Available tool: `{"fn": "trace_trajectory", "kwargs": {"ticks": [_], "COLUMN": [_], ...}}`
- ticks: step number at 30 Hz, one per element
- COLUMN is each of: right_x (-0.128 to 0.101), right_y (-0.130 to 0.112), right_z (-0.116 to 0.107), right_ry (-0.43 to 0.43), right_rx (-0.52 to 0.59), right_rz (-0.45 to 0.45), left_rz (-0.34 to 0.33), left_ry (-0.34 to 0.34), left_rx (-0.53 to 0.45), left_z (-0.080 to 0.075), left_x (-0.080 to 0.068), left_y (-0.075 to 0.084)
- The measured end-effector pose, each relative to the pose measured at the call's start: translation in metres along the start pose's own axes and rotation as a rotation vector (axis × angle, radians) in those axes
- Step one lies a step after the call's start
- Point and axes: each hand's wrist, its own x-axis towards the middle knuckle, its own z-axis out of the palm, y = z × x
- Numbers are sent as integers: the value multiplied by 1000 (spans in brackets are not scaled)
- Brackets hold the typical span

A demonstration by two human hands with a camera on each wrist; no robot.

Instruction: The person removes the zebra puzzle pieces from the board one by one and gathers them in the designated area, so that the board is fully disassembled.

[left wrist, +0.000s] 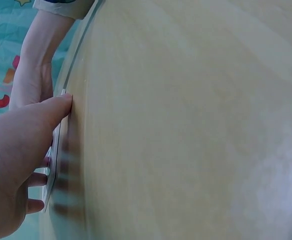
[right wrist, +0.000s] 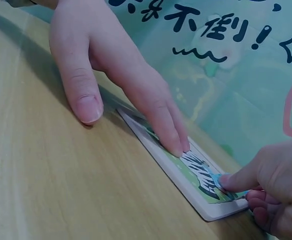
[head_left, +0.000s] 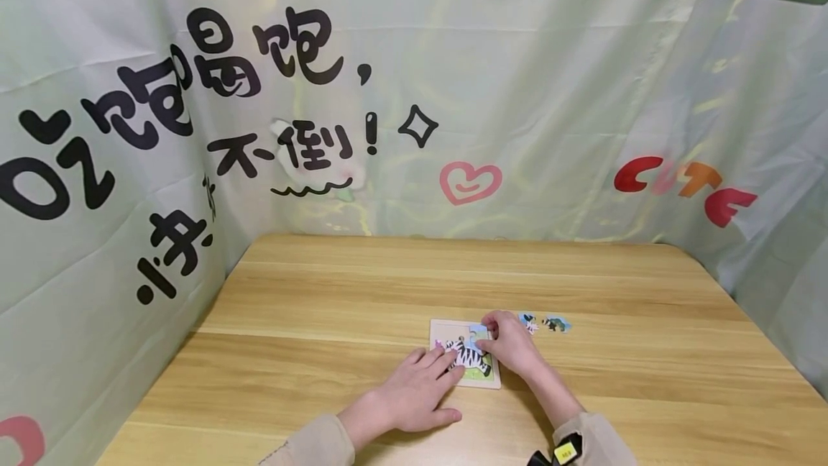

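Two loose pieces (head_left: 545, 323) lie just right of the puzzle board (head_left: 497, 382) on the table (head_left: 323, 308). We note left hand (head_left: 420, 390) flat, fingers straight, steadying the board; right hand (head_left: 511, 344) pinches a blue piece (head_left: 477, 330) at the far edge. Board's long axis runs away from us.

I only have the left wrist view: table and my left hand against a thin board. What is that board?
Observer: A zebra puzzle board; the left hand lies flat on its left edge.
Operator: What is the right hand doing?
Observer: The right hand pinches a blue piece at the board's upper right part.
Operator: Any pieces left outside?
Observer: Two loose pieces lie on the table, just right of the board.
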Motion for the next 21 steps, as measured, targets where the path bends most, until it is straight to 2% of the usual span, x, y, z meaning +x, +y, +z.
{"fn": "trace_trajectory", "kwargs": {"ticks": [9, 21], "right_x": [1, -1], "right_y": [1, 4], "right_z": [-2, -3], "right_ry": [-37, -39], "right_rx": [9, 86], "right_rz": [-5, -54], "left_rz": [2, 6], "left_ry": [-1, 2], "left_rx": [-16, -23], "left_z": [0, 0], "left_x": [1, 1], "left_y": [0, 0]}}
